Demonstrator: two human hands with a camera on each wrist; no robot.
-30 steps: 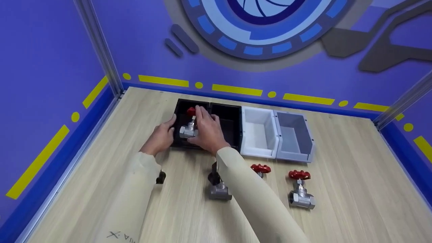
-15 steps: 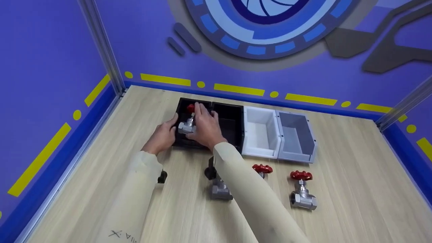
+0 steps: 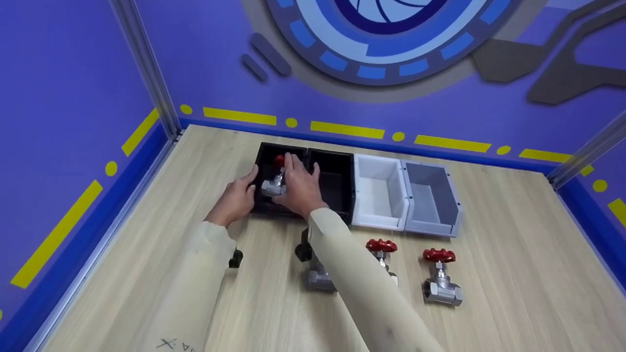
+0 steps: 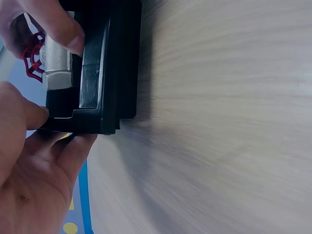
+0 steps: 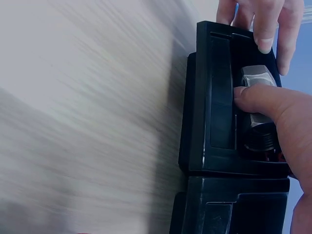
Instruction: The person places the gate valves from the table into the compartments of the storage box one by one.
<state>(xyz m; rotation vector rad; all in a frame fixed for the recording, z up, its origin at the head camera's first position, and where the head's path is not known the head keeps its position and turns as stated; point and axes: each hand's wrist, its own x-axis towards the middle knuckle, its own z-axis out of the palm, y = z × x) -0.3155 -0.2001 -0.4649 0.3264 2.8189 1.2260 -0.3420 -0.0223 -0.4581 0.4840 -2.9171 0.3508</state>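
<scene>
In the head view, my right hand [image 3: 301, 188] holds a silver valve [image 3: 273, 187] with a red handwheel [image 3: 279, 160] inside the leftmost black bin [image 3: 279, 210]. The right wrist view has my thumb [image 5: 258, 101] pressed on the metal body [image 5: 258, 75], low within the bin walls. My left hand [image 3: 232, 201] pinches the bin's left side wall. Its thumb hooks over the rim and its fingers lie along the outside, as the left wrist view shows. My right palm covers part of the valve in the head view.
A second black bin [image 3: 335, 193], a white bin [image 3: 376, 190] and a grey bin [image 3: 423, 203] adjoin on the right. Nearer lie two red-wheeled valves [image 3: 442, 291] [image 3: 381, 246] and a valve with a black handle [image 3: 320, 279]. My left sleeve partly covers a black piece [image 3: 235, 258].
The valve and my right hand shift slightly left, then back right, within the black bin. One right finger lifts a little away. My left hand stays on the bin wall.
</scene>
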